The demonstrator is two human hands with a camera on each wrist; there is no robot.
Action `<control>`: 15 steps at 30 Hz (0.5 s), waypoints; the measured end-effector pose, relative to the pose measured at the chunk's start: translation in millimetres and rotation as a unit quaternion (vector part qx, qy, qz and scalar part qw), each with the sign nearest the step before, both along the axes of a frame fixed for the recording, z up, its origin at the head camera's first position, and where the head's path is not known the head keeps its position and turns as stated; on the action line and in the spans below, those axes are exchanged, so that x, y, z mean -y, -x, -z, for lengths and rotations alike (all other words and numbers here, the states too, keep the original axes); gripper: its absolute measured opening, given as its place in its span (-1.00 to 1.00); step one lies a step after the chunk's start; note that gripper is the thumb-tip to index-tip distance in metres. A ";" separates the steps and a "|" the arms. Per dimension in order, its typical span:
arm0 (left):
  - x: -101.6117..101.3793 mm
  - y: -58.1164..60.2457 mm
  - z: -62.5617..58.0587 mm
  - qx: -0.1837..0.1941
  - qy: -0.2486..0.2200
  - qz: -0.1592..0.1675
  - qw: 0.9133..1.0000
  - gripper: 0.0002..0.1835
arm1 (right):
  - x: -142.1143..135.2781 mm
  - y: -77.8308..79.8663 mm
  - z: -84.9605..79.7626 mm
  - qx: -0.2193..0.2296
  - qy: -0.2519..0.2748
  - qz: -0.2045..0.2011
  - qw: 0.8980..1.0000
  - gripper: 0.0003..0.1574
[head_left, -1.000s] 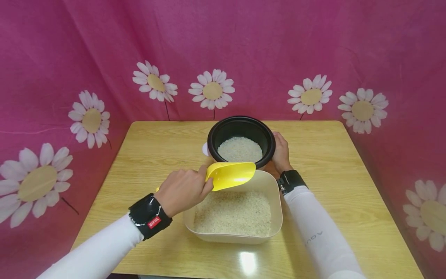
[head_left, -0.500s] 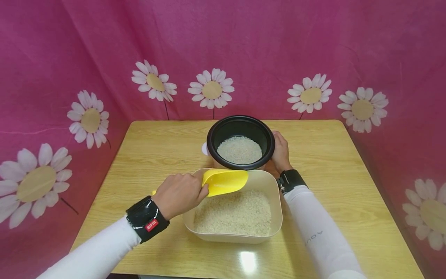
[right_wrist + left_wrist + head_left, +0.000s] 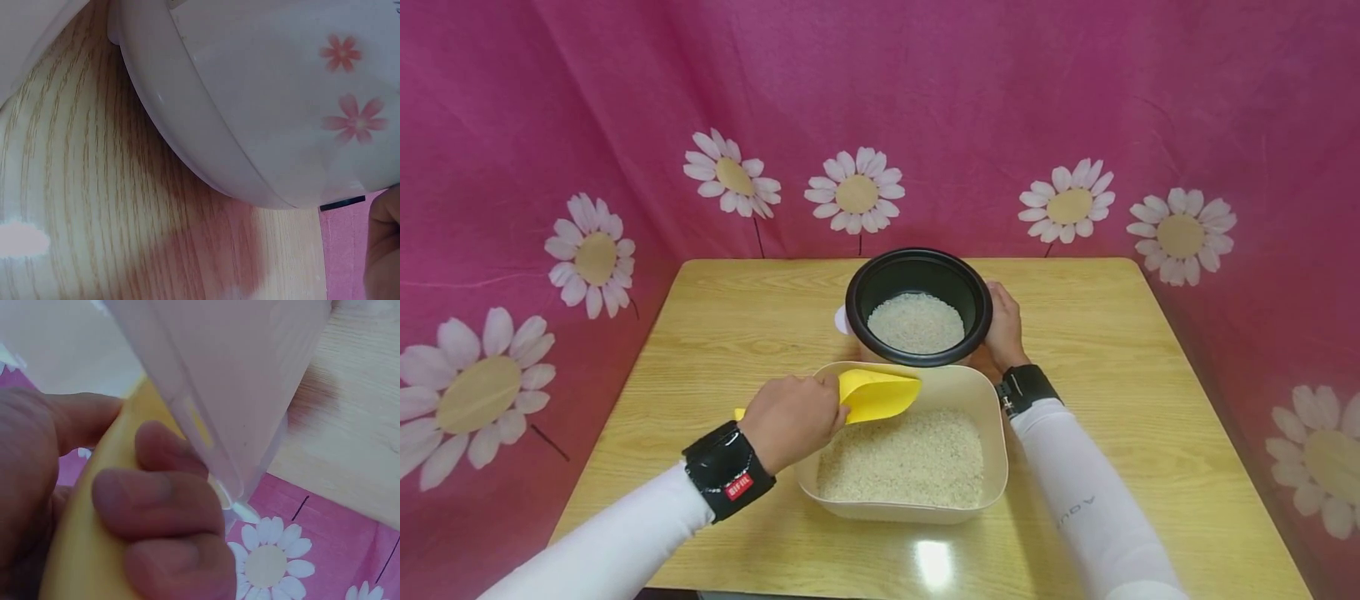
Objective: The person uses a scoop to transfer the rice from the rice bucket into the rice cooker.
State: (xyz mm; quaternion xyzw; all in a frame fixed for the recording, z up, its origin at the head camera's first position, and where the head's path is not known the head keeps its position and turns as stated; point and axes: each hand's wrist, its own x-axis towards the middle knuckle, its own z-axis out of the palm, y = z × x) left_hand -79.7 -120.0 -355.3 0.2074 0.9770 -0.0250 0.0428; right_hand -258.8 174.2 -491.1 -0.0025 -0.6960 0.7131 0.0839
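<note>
My left hand (image 3: 793, 419) grips a yellow scoop (image 3: 880, 395), fingers curled round its handle (image 3: 84, 550) in the left wrist view. The scoop is tilted at the far left part of a cream bin (image 3: 992, 425), above the rice (image 3: 902, 462) inside it. Behind the bin stands a rice cooker (image 3: 262, 112), white with pink flowers, its black inner pot (image 3: 955, 279) holding a layer of rice (image 3: 917, 323). My right hand (image 3: 1004, 327) holds the cooker at its right side, where the hand covers the spot opposite the white left handle (image 3: 842, 321).
Bin and cooker stand close together on a wooden table (image 3: 730, 333). A pink curtain (image 3: 962, 100) with printed daisies encloses the back and both sides. Bare tabletop shows left and right of the containers.
The scoop has come back from near the pot's front rim, leftward and over the bin, and its bowl has rolled so less of the inside shows. The right hand and cooker stay put.
</note>
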 end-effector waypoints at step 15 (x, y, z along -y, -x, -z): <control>-21.9 -2.0 2.0 0.006 0.048 0.016 0.999 -0.71 | 2.0 0.6 -0.3 0.000 0.010 0.005 1.000 -0.63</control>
